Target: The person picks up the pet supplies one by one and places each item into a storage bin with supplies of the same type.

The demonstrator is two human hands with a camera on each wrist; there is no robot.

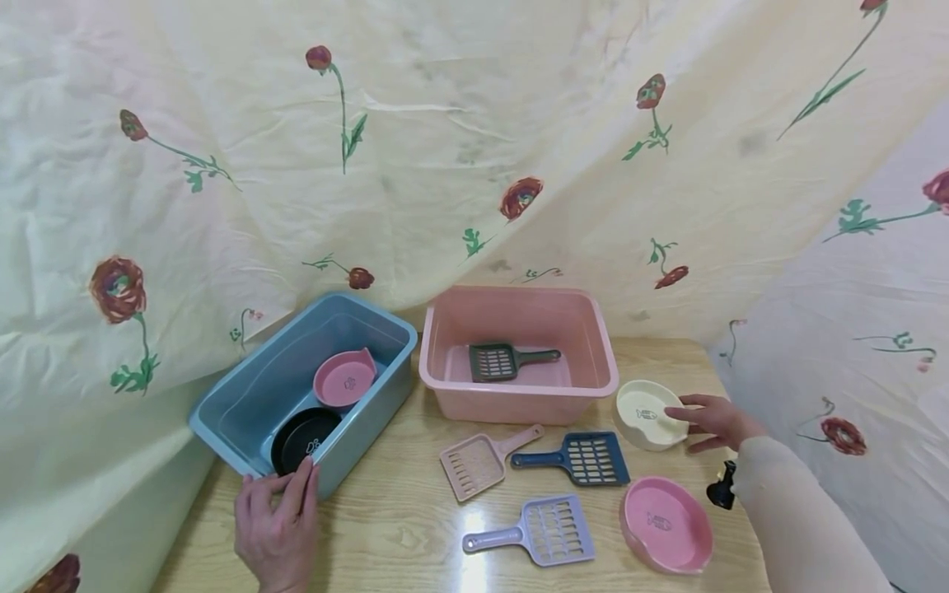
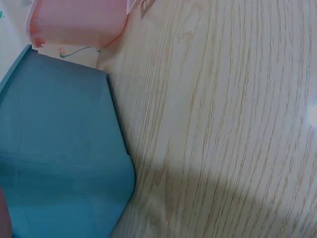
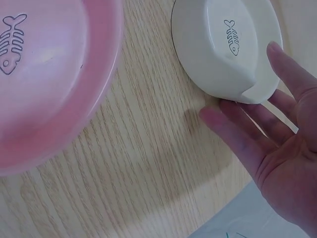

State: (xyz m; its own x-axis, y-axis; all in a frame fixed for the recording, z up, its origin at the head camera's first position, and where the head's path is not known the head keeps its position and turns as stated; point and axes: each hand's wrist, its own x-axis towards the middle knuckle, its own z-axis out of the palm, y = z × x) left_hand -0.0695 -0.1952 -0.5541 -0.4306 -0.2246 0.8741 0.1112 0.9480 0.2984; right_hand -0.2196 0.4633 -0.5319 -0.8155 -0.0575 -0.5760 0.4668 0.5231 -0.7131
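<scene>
My left hand [image 1: 276,523] grips the near rim of a blue litter tray [image 1: 371,441]. Inside that tray lie a black bowl [image 1: 300,432] and a pink bowl [image 1: 345,380], both with a printed mark. Over on the right, my right hand [image 1: 715,422] is at a cream bowl [image 3: 233,74] with a fishbone print. One finger reaches over its rim and others lie along its outside, while the thumb stands away. In the left wrist view only a sliver of a finger [image 2: 4,218] shows beside the blue tray.
A pink litter tray [image 1: 519,403] holding a dark green scoop [image 1: 495,362] stands at the back. Before it lie a beige scoop [image 1: 474,465], a navy scoop [image 1: 593,459] and a lilac scoop [image 1: 552,531]. Another pink bowl [image 1: 667,525] sits near the right sleeve. Floral cloth [image 1: 445,123] hangs behind.
</scene>
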